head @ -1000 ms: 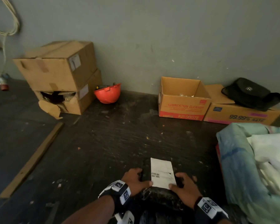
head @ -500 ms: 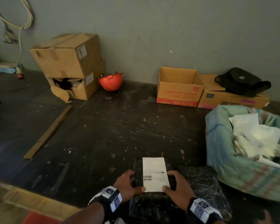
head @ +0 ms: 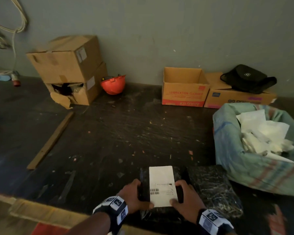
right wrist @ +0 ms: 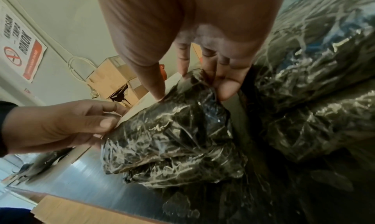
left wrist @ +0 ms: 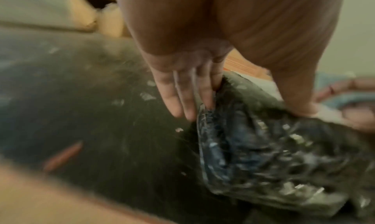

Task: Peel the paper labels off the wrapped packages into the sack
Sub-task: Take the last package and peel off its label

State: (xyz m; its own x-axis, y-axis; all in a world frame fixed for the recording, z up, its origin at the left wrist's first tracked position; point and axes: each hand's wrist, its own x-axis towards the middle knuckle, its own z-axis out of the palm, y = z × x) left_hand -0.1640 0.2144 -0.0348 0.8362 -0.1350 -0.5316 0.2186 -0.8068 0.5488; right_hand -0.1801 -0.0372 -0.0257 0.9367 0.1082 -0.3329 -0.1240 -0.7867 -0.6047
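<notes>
A dark floor (head: 126, 133) is seen across the middle of the head view, with stacked cardboard boxes (head: 68, 68) at the upper left against the wall. At the right edge a pale green sack (head: 236, 160) is stood open, with white paper scraps (head: 265, 133) piled inside. A second wrapped package (head: 214, 189) is laid just beside it, lower right. At the bottom centre a black wrapped package (head: 161, 212) is gripped at both sides: the left hand (head: 134, 195) is curled round its left edge, the right hand (head: 187, 199) round its right edge. A white paper label (head: 162, 185) is stuck on its top face, and both thumbs are pressed at the label's lower corners.
</notes>
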